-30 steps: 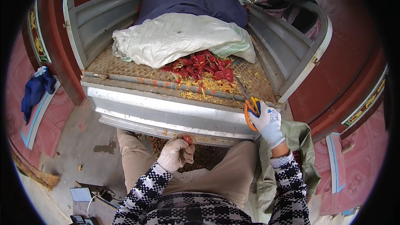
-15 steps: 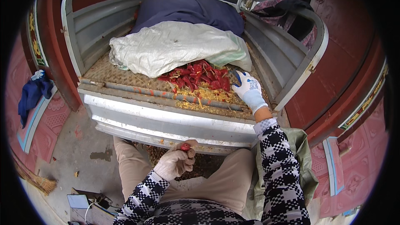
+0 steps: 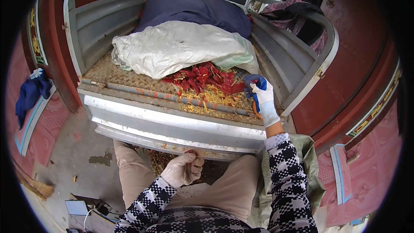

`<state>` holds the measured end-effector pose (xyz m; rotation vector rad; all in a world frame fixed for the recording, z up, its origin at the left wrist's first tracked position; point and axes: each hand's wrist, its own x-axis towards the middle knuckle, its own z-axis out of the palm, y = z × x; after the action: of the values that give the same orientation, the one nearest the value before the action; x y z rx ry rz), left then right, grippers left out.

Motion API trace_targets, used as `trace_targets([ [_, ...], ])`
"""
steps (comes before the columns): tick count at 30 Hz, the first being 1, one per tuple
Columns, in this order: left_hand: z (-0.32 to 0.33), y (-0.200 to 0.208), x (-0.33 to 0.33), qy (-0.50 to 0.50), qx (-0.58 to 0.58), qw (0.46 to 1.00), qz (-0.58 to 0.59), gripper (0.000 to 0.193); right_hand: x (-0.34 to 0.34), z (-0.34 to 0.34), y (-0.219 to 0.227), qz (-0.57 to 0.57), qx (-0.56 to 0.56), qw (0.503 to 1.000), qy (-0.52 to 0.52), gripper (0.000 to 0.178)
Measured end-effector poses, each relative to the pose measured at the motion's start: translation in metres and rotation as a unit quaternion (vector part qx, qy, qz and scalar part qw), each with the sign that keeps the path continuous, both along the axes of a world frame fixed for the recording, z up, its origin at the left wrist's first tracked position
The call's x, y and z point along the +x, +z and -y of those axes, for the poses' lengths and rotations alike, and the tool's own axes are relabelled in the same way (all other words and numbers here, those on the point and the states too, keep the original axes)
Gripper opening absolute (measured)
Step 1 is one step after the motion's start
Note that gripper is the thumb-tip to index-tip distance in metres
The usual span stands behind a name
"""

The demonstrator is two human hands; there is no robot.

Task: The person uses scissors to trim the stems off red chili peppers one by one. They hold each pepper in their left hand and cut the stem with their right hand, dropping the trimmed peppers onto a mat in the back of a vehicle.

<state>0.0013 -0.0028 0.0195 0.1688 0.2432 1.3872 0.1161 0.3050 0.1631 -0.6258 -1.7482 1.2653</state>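
In the cargo bed, a heap of red chili peppers point(image 3: 202, 77) pokes out from under a white woven sack point(image 3: 181, 45). My right hand point(image 3: 261, 95), in a white glove with blue-coated fingers, is at the heap's right edge. Its fingers are curled by the nearest peppers; what they hold is hidden. A small orange edge shows beside that palm. Low in front of the tailgate, my left hand point(image 3: 183, 169) wears an off-white glove and is closed in a pinch. A sliver of a red chili pepper point(image 3: 190, 152) shows at its thumb and finger.
Yellow seeds point(image 3: 215, 97) litter the metal bed, whose tailgate point(image 3: 172, 121) stands before my knees. A dark blue cloth point(image 3: 194, 11) covers a mound behind the sack. A greenish sack point(image 3: 308, 164) hangs beside my right leg; a broom point(image 3: 41, 187) lies at left.
My right hand has turned and curled its fingers at the heap's edge, where they were more spread. The left hand has tilted, and less of its red pepper shows.
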Motion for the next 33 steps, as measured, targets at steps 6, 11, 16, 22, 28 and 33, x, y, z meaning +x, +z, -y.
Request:
trace_targets([
  [6, -0.012, 0.005, 0.008, 0.027, 0.027, 0.998, 0.043, 0.035, 0.013, 0.063, -0.031, -0.034, -0.046, 0.998, -0.016, 0.02],
  [11, -0.03, 0.015, 0.011, 0.089, 0.03, 0.994, 0.062, 0.035, 0.03, 0.137, -0.074, 0.082, 0.271, 0.959, 0.018, 0.029],
  [16, -0.045, -0.012, 0.007, 0.107, 0.05, 0.983, 0.139, 0.032, 0.028, 0.16, -0.079, 0.137, 0.457, 0.873, 0.101, 0.036],
  [22, -0.039, 0.008, 0.008, 0.105, 0.064, 0.992, 0.025, 0.033, 0.018, 0.123, -0.046, 0.184, 0.475, 0.861, -0.014, 0.043],
  [28, -0.037, 0.006, 0.001, 0.148, 0.045, 0.988, 0.005, 0.026, -0.016, 0.061, -0.046, 0.433, 0.517, 0.724, -0.148, 0.035],
  [33, -0.033, 0.002, 0.001, 0.172, -0.017, 0.984, -0.038, 0.02, 0.002, 0.081, -0.031, 0.158, 0.26, 0.952, -0.024, 0.028],
])
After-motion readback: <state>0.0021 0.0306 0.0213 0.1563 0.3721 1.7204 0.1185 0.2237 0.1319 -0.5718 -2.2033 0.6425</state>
